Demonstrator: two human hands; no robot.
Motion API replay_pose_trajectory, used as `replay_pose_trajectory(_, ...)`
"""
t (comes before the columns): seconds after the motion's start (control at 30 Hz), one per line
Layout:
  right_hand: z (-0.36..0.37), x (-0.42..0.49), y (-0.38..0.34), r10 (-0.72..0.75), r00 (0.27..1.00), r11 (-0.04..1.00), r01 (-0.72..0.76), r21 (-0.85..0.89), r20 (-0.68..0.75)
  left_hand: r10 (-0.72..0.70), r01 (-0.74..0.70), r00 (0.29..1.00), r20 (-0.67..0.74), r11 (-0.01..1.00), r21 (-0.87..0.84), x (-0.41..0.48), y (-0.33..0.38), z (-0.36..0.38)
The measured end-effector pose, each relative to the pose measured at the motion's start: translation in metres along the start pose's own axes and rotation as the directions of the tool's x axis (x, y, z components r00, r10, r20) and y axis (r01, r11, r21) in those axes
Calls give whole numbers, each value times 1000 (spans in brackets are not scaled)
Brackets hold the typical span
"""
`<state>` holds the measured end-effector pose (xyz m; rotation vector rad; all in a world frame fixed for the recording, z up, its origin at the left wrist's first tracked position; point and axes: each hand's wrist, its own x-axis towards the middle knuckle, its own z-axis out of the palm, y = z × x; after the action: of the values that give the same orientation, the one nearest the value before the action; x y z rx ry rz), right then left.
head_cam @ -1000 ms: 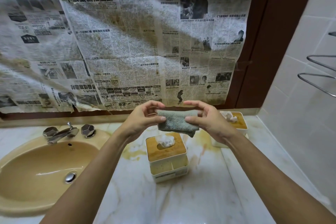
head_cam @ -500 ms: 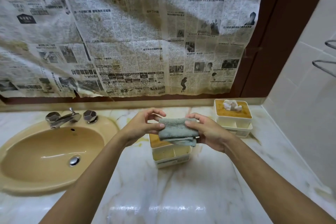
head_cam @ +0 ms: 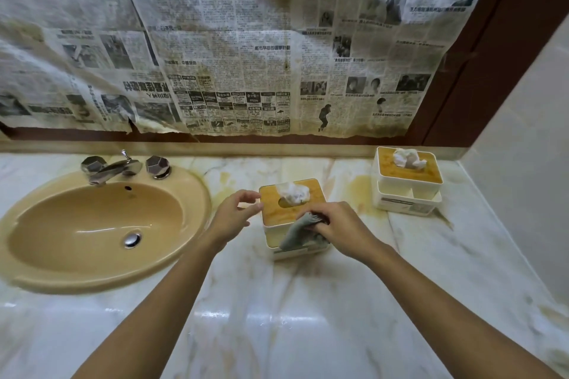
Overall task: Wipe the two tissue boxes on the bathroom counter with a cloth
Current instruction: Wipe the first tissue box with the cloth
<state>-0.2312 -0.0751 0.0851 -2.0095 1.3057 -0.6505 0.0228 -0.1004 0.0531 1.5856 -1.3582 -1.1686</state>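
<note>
The cloth (head_cam: 297, 232) has come down onto the near tissue box (head_cam: 277, 214), clamped in the right grip (head_cam: 335, 229). The left grip (head_cam: 234, 215), fingers apart, is at the box's left corner. The second tissue box (head_cam: 406, 178) stands beyond the right grip.

The right hand (head_cam: 341, 229) and the bunched cloth (head_cam: 295, 234) it grips cover the front right corner of the near tissue box (head_cam: 277, 212) — the fingertips are buried in the folds. Whether the left hand (head_cam: 232, 217) touches that box's left edge cannot be told. The label (head_cam: 400, 202) on the far tissue box (head_cam: 428, 175) is too small to read. The newspaper (head_cam: 231, 40) is cut off at the top and left edges — its fine print is blurred.
</note>
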Motion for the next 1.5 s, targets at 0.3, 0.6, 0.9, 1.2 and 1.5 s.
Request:
replay_pose_trajectory(0.3,52,14,5,-49,993,975,70,-210,104,20,-21,1000,14,998,59,17,-37,13)
replay_pose_trajectory(0.6,67,4,15,91,985,991,-75,112,-144,33,-33,999,18,999,-7,13,-45,12)
replay_pose_trajectory(0.9,76,6,15,-98,988,990,85,-111,-117,38,-38,999,38,999,-7,16,-48,6)
replay_pose_trajectory(1.2,84,17,13,-197,923,956,106,-273,-330,36,-36,999,40,999,-14,18,-47,5)
replay_pose_trajectory(1.5,101,13,15,-102,970,956,34,-290,-221,30,-29,999,43,999,-14,17,-45,5)
